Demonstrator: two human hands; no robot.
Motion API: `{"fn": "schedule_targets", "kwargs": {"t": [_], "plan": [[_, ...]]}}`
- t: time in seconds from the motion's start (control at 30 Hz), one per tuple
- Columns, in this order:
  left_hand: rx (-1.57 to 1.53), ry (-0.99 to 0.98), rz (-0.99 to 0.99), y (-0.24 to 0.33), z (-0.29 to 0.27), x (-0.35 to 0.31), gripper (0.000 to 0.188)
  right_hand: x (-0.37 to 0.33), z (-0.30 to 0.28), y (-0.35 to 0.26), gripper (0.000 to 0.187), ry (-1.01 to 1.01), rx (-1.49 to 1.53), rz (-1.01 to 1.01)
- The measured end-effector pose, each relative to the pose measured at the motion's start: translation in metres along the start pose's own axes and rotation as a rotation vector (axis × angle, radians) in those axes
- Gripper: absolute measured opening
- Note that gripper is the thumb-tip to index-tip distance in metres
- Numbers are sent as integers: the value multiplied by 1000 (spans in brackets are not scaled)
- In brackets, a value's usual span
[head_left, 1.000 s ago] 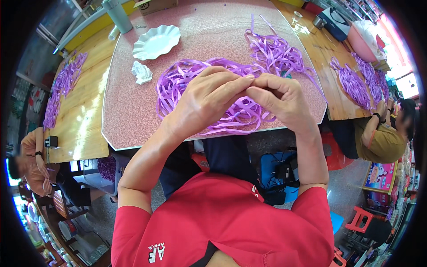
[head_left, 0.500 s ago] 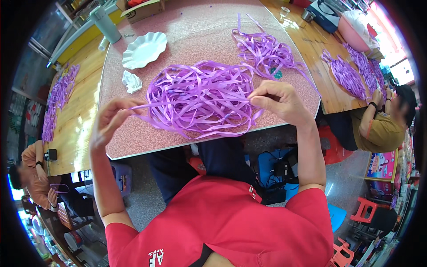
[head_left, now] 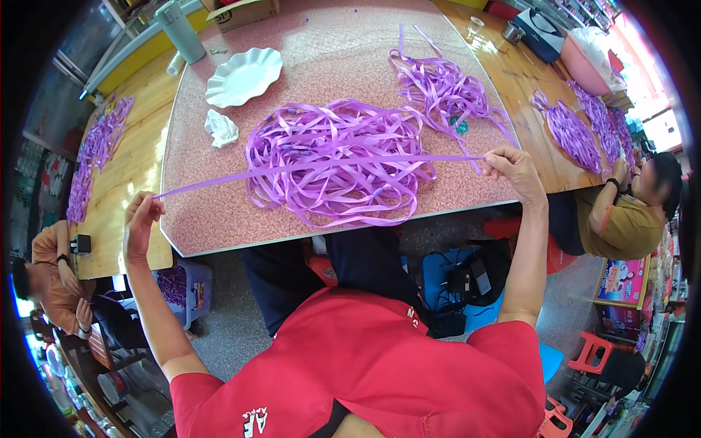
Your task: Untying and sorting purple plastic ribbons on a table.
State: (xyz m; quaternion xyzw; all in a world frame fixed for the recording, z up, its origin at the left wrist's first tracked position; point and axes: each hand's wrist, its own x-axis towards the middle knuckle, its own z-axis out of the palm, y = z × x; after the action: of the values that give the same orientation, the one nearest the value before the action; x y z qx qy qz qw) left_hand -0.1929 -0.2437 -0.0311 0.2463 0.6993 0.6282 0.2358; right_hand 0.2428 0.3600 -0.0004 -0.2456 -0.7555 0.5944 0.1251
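A purple ribbon (head_left: 314,167) is drawn out nearly straight between my hands, above a large tangled heap of purple ribbons (head_left: 336,193) on the pink speckled table (head_left: 208,226). My left hand (head_left: 142,223) pinches one end of it, just beyond the table's left edge. At the right edge, my right hand (head_left: 513,171) grips the other end, and a short tail hangs below the fingers. Behind the main heap to the right lies a second, smaller heap of purple ribbons (head_left: 449,91).
A white scalloped plate (head_left: 243,77) and crumpled white paper (head_left: 220,128) lie at the left, with a grey-green bottle (head_left: 179,33) behind. A cardboard box (head_left: 241,13) stands at the back. People sit at wooden side tables on the left (head_left: 55,270) and right (head_left: 628,197), near more purple ribbons.
My hands have moved apart, the left outward and down, the right outward. The ribbon between them has been pulled out long and taut over the heap.
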Motion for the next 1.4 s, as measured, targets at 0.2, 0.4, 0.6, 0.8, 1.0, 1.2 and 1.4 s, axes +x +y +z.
{"fn": "schedule_targets", "kwargs": {"t": [0.2, 0.4, 0.6, 0.8, 1.0, 1.2, 1.4], "plan": [[544, 366, -121, 6, 39, 22, 45, -9, 31, -21, 15, 87, 149, -80], [1165, 789, 616, 44, 108, 31, 42, -25, 74, -63, 20, 69, 382, -128], [195, -171, 490, 79, 261, 6, 20, -40, 111, -83, 22, -31, 456, -220], [-186, -767, 297, 73, 375, -24, 57, -54, 142, -94, 28, -76, 440, -230], [-859, -551, -89, 86, 415, -25, 61, -58, 155, -91, 23, -28, 365, -372], [-976, -499, -144, 90, 412, -19, 48, -56, 167, -77, 24, -14, 351, -443], [-1032, -457, -128, 84, 407, -14, 47, -56, 180, -70, 24, 150, 169, -667]]}}
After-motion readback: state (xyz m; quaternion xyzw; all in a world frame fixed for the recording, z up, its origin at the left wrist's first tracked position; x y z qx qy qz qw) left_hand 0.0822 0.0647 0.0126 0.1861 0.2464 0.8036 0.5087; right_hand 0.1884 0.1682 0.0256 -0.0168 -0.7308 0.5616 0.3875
